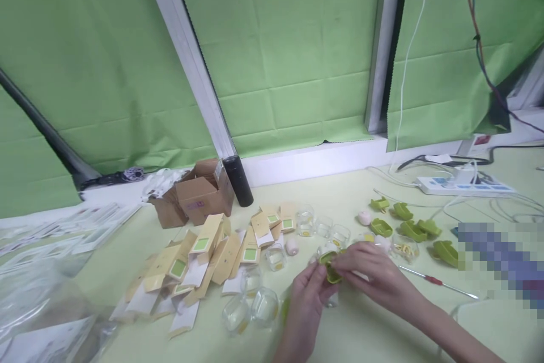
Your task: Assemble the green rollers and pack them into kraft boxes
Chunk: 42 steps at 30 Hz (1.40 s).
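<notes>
Between my two hands is a small olive-green plastic shell [328, 259], hollow side showing. My left hand [306, 290] grips its near left side with thumb and fingers. The fingers of my right hand [374, 270] are closed on its right edge. A clear object, partly hidden, shows just below the shell. Around the hands stand several clear plastic cups [264, 306] with yellow marks. A pale pink ball [292, 247] lies left of the shell. On the right are more green shells [413, 230] and a clear cup with beige bands [404, 250] inside.
Opened cream cartons [225, 258] lie piled on the left. Behind them are brown cardboard boxes [204, 196] and a black cylinder [238, 180]. A red-and-silver screwdriver-like rod [436, 281] lies at right, below a power strip [465, 186] with cables. Plastic bags [38, 300] cover the left corner.
</notes>
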{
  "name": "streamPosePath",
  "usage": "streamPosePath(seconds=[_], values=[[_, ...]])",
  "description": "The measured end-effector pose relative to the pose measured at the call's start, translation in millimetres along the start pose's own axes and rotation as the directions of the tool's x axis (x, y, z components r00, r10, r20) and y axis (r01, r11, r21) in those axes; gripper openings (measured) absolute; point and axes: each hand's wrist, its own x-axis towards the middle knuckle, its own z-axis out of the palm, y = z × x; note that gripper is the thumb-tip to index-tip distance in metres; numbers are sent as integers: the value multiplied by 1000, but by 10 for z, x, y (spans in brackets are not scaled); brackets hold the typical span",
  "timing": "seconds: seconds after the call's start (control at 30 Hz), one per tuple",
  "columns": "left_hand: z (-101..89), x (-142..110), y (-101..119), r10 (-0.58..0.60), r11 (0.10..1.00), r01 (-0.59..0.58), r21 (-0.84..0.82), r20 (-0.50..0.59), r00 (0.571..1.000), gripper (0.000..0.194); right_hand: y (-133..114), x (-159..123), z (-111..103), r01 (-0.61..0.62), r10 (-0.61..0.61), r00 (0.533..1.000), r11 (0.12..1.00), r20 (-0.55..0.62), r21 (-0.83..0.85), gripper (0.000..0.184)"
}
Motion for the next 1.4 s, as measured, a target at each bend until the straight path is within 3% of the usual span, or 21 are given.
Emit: streamPosePath(seconds=[0.07,0.27,0.47,0.7,0.87,1.0,1.1,1.2,1.37,1.4], values=[[-16,1,-11,6,1000,-6,18,6,1000,28,10,-29,52,86,-77,995,987,65,-134,17],[-76,8,-68,-63,991,74,113,-97,993,31,60,-122,54,96,-47,980,962,193,-255,25],[-75,13,-55,-88,970,108,217,-97,991,37,-3,-95,95,153,-88,976,929,198,-337,33],[-87,18,-34,-73,959,101,263,-113,991,35,-28,-42,92,205,-85,953,889,290,-410,23],[-50,-23,-23,-55,970,83,227,-126,991,32,-60,17,152,203,-110,969,864,219,-462,23],[-30,-42,-3,-30,981,58,187,-147,989,31,-132,68,134,112,-56,987,907,148,-405,23],[-71,-34,-13,0,963,28,268,-105,994,32,-207,88,36,-107,126,988,977,92,-185,15],[-135,-28,-56,84,909,-47,414,-71,994,31,-263,69,-50,-324,324,940,946,109,-17,11],[-147,-50,-104,221,844,-176,507,-30,975,14,-343,-37,-142,-394,372,911,912,178,109,9],[-134,-53,-105,236,835,-194,514,-17,971,14,-360,-63,-154,-393,368,913,910,178,136,19]])
